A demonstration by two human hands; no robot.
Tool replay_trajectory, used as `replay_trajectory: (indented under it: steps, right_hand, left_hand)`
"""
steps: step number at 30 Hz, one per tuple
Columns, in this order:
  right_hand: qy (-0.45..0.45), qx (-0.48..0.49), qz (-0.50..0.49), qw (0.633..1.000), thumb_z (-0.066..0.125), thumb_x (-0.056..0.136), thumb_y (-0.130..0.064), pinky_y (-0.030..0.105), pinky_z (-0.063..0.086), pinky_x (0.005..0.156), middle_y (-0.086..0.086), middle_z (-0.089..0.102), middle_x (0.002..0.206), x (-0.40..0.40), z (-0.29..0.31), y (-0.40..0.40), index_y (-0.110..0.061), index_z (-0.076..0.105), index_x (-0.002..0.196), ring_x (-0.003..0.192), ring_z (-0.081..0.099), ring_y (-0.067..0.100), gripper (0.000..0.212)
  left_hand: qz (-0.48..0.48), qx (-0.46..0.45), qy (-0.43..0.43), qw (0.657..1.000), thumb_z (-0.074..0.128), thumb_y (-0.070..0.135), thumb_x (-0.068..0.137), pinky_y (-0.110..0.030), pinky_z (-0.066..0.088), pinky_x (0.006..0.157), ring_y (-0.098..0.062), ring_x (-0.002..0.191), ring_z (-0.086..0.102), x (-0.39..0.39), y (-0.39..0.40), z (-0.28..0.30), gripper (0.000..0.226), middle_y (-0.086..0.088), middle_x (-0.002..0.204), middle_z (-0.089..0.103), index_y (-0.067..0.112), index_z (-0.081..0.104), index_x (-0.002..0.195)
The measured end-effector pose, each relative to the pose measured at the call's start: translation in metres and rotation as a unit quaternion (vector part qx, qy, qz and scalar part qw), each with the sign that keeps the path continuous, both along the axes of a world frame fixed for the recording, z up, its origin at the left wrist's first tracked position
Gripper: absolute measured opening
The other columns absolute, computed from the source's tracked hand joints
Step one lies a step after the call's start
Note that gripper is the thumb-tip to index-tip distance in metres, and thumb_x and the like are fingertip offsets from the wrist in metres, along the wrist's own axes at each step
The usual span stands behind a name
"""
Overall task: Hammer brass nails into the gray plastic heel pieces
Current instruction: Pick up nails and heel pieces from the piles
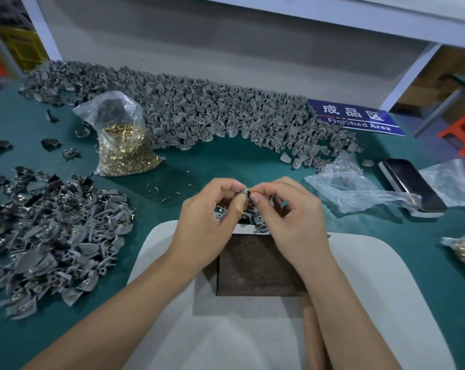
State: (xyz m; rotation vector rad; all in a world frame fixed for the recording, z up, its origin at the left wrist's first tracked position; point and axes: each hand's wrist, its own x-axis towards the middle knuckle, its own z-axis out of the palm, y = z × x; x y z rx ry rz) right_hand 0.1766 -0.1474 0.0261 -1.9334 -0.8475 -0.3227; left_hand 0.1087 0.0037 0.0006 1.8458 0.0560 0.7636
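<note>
Seating a nail in a heel piece before hammering

Both hands pinch narrow around one gray heel piece, held between the left hand fingertips and the right hand fingertips, above the dark metal block. Any nail between the right fingertips is too small to tell. It is best seated straight in its hole before the piece goes down to the block.
</note>
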Motion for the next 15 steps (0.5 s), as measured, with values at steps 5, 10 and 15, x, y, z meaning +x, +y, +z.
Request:
replay_trajectory:
  steps: [5,10,15]
  right_hand:
    - [-0.018,0.009,-0.010,1.000,0.073,0.092,-0.006,0.013,0.042,0.075,-0.010,0.068,0.089,-0.0003,-0.0008,0.0002,-0.016,0.077,0.096,0.086,0.064,0.006,0.011]
    - [0.005,0.022,0.000,1.000,0.074,0.092,-0.003,0.013,0.042,0.077,-0.007,0.068,0.087,0.0008,0.0008,0.0008,-0.013,0.077,0.093,0.086,0.064,0.008,0.010]
    - [0.027,0.019,0.014,0.999,0.074,0.091,-0.002,0.016,0.045,0.077,-0.005,0.069,0.085,0.0007,0.0029,-0.0001,-0.014,0.077,0.090,0.085,0.065,0.010,0.012]
  left_hand:
    - [-0.021,-0.014,-0.006,1.000,0.068,0.016,0.096,-0.034,0.058,0.082,-0.014,0.091,0.073,0.0001,-0.0008,0.0040,0.023,0.010,0.095,0.074,0.037,0.061,0.105]
    - [-0.034,-0.006,-0.002,0.999,0.068,0.017,0.096,-0.022,0.055,0.079,-0.010,0.089,0.072,0.0005,-0.0002,0.0037,0.022,0.015,0.093,0.073,0.037,0.063,0.103]
    - [-0.030,0.017,0.001,0.999,0.067,0.020,0.096,-0.018,0.053,0.078,-0.005,0.088,0.071,0.0011,0.0013,0.0005,0.020,0.018,0.093,0.072,0.037,0.062,0.106]
